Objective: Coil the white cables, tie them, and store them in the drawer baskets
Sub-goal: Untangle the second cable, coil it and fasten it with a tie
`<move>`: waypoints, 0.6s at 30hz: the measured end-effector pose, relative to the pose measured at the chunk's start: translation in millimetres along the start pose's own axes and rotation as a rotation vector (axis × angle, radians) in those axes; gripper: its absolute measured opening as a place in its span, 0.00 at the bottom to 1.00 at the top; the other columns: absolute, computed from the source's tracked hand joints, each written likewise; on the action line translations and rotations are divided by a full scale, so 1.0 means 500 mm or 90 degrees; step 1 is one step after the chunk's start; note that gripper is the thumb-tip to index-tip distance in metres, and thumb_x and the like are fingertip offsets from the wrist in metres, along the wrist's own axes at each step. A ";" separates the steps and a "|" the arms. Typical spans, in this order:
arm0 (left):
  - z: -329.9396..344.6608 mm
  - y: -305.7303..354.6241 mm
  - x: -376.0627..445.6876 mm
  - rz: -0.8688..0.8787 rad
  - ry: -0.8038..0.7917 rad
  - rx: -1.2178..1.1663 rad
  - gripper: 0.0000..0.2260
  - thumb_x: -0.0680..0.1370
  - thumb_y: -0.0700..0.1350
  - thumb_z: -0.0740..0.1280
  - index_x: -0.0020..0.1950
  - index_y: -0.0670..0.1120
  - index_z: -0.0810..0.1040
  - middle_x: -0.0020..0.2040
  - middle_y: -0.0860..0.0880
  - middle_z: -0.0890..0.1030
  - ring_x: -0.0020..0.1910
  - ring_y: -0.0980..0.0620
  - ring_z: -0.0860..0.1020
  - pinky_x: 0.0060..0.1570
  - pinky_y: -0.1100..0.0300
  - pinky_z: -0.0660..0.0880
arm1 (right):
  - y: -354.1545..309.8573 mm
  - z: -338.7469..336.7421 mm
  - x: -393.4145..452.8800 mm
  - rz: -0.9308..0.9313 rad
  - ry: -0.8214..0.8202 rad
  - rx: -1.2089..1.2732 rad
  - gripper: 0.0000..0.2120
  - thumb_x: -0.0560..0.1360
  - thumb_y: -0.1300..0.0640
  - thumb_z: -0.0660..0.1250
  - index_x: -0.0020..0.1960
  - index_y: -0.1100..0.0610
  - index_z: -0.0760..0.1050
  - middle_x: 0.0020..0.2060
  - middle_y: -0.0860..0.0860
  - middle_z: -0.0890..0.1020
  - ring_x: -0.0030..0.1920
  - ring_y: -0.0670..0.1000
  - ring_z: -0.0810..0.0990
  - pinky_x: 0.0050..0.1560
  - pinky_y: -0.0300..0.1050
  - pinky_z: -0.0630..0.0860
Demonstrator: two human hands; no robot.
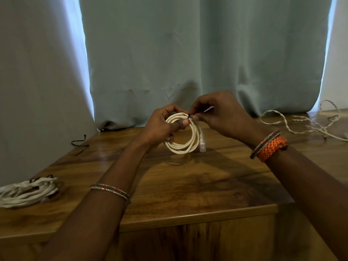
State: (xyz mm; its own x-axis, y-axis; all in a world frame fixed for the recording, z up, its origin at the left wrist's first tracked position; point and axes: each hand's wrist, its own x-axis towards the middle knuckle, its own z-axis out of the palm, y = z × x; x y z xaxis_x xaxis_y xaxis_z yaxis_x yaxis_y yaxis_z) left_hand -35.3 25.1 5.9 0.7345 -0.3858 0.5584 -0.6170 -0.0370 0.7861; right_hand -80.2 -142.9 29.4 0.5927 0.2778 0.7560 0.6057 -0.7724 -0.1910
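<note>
One coil is in hand, so you look to be at the tying step. On the wooden table (188, 187), a bundle of white cable (26, 191) lies at your far left, seemingly already tied, and loose white cables (301, 123) sprawl at the far right. Your left hand (160, 127) grips the coiled white cable (185, 136) upright just above the tabletop, its clear plug (202, 146) hanging down. Your right hand (222, 115) pinches a thin dark tie (190, 116) at the coil's top. Next, I judge, you must cinch it without the loops springing apart. A spare dark tie (80, 143) lies left. The knot is too small to read, and no drawer baskets show.
</note>
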 end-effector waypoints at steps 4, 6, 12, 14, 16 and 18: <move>-0.001 0.000 -0.001 -0.001 -0.004 0.014 0.05 0.74 0.36 0.69 0.44 0.46 0.76 0.26 0.57 0.74 0.22 0.61 0.68 0.19 0.70 0.62 | -0.002 -0.005 -0.001 -0.001 -0.011 -0.013 0.10 0.72 0.67 0.69 0.49 0.56 0.83 0.39 0.46 0.82 0.40 0.41 0.79 0.44 0.25 0.71; 0.000 0.002 -0.002 -0.002 -0.008 0.012 0.05 0.74 0.36 0.69 0.44 0.45 0.76 0.26 0.57 0.75 0.22 0.61 0.68 0.19 0.69 0.62 | -0.003 -0.008 -0.002 -0.005 -0.011 -0.017 0.09 0.71 0.67 0.69 0.49 0.57 0.83 0.38 0.43 0.79 0.38 0.39 0.77 0.43 0.22 0.71; -0.002 0.005 -0.004 -0.012 -0.019 -0.001 0.05 0.74 0.36 0.68 0.44 0.46 0.76 0.28 0.56 0.75 0.23 0.61 0.68 0.19 0.70 0.62 | -0.007 -0.016 -0.004 -0.020 -0.028 -0.002 0.07 0.72 0.63 0.70 0.50 0.56 0.82 0.40 0.44 0.80 0.42 0.41 0.80 0.46 0.25 0.74; -0.003 0.005 -0.004 -0.015 -0.024 -0.002 0.05 0.74 0.36 0.68 0.44 0.45 0.76 0.28 0.56 0.75 0.23 0.61 0.67 0.19 0.70 0.62 | -0.006 -0.018 -0.003 -0.025 -0.039 -0.011 0.08 0.73 0.62 0.70 0.51 0.56 0.82 0.41 0.45 0.81 0.41 0.40 0.80 0.47 0.26 0.75; -0.004 0.005 -0.004 -0.019 -0.028 -0.005 0.06 0.74 0.36 0.68 0.44 0.46 0.76 0.29 0.55 0.74 0.24 0.61 0.67 0.19 0.69 0.61 | -0.006 -0.021 -0.003 -0.028 -0.046 -0.017 0.08 0.73 0.61 0.69 0.51 0.56 0.82 0.42 0.46 0.83 0.42 0.41 0.80 0.48 0.27 0.75; -0.004 0.004 -0.004 -0.022 -0.032 -0.006 0.06 0.74 0.35 0.68 0.44 0.46 0.76 0.30 0.52 0.73 0.24 0.61 0.66 0.19 0.70 0.61 | -0.008 -0.023 -0.004 -0.029 -0.050 -0.014 0.08 0.73 0.62 0.70 0.51 0.56 0.82 0.42 0.48 0.84 0.43 0.43 0.82 0.48 0.29 0.76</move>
State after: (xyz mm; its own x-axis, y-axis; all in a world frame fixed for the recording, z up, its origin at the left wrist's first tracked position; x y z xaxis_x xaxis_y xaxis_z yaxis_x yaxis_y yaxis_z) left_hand -37.7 27.7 6.8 0.7396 -0.4304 0.5175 -0.5892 -0.0421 0.8069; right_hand -89.9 -147.1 35.8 0.6048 0.3560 0.7123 0.6214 -0.7704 -0.1425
